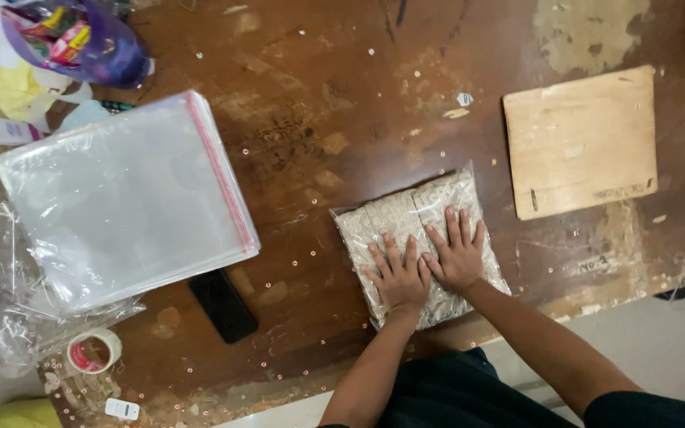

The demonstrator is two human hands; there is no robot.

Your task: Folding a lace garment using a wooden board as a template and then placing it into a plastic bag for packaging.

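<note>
Clear packet (pixel 418 230) of pale patterned fabric lies flat near table's (pixel 342 95) near edge, right of centre. Left hand (pixel 398 277) and right hand (pixel 457 254) press palms down on it, side by side, fingers spread and flat. Wooden board (pixel 580 143) toward far right. Stack of clear bags (pixel 124 198) at left; black phone (pixel 223 305) and tape roll (pixel 94 350) near front-left corner.

1. A clear plastic packet filled with small pale beige pieces (pixel 414 230), roughly rectangular, flat and slightly skewed.
2. It lies on the worn brown wooden tabletop (pixel 319 143), near its front edge, just left of a pale square wooden board (pixel 580 143).
</note>
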